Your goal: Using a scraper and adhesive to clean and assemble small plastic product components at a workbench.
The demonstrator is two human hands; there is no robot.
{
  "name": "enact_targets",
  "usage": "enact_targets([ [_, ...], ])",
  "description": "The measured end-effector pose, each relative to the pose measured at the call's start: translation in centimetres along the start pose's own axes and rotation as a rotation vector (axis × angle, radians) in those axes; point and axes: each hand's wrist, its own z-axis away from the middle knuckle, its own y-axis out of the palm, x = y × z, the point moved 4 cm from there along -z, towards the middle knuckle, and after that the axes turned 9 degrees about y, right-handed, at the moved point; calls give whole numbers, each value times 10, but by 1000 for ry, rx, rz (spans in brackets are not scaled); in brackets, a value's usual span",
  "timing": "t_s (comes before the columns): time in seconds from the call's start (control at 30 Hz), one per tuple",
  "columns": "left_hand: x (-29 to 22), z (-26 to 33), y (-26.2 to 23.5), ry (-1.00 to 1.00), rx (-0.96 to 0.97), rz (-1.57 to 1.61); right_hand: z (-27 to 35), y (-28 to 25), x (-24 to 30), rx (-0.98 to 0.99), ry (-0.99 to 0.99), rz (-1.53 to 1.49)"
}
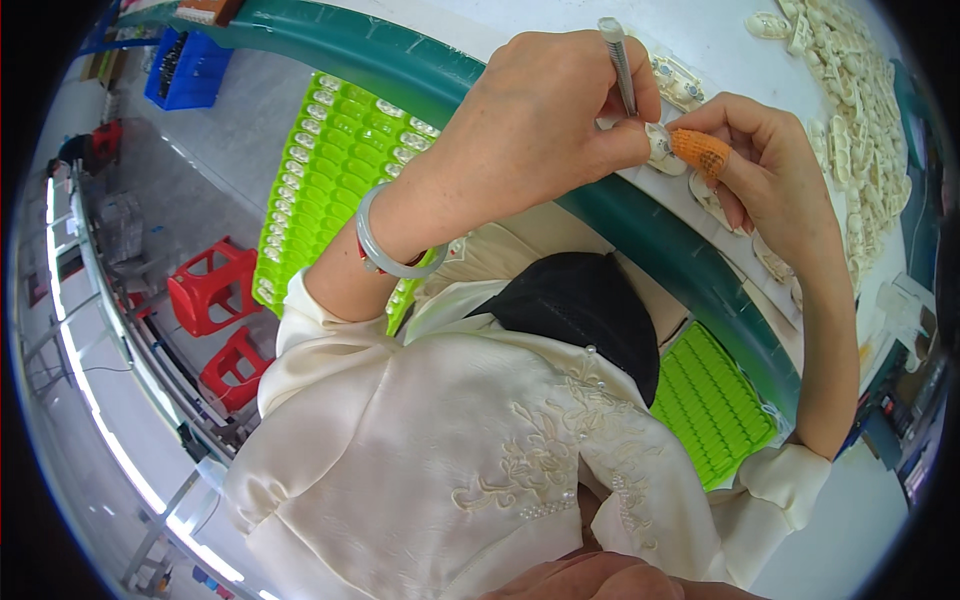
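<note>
My left hand (560, 120), with a pale bangle on its wrist, is closed around a slim metal rod-like tool (619, 68) with a ridged shaft, held roughly upright. My right hand (775, 165) pinches a small white plastic part (659, 148) by its edge; an orange textured finger cot (700, 152) covers one fingertip. Both hands meet at this part, and the tool's lower end is hidden behind my left fingers. More white parts lie close by on the table, one beyond the hands (679, 84) and one under my right hand (708, 196).
A large heap of white parts (862, 170) covers the table's right side. The table has a dark green padded edge (690, 255). Bright green ridged trays sit below it, one at left (325, 170) holding parts, another at right (712, 400). Red stools (213, 285) and a blue bin (190, 70) are at left.
</note>
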Motion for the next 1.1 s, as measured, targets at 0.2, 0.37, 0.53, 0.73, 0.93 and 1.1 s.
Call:
enact_targets([
  [0.2,7,4,0,75,-52,55,-2,2,0,-10,7,12],
  [0.37,5,2,2,114,-69,45,1,-1,-3,-45,-1,42],
  [0.53,5,3,0,140,-77,38,2,-8,-8,-54,41,-13],
  [0.73,5,1,1,78,-10,58,9,-8,-2,-106,69,-37],
  [0.93,4,1,-2,1,17,72,3,1,15,-40,-4,37],
  [1.1,3,0,-1,18,27,56,6,-9,10,-86,25,9],
])
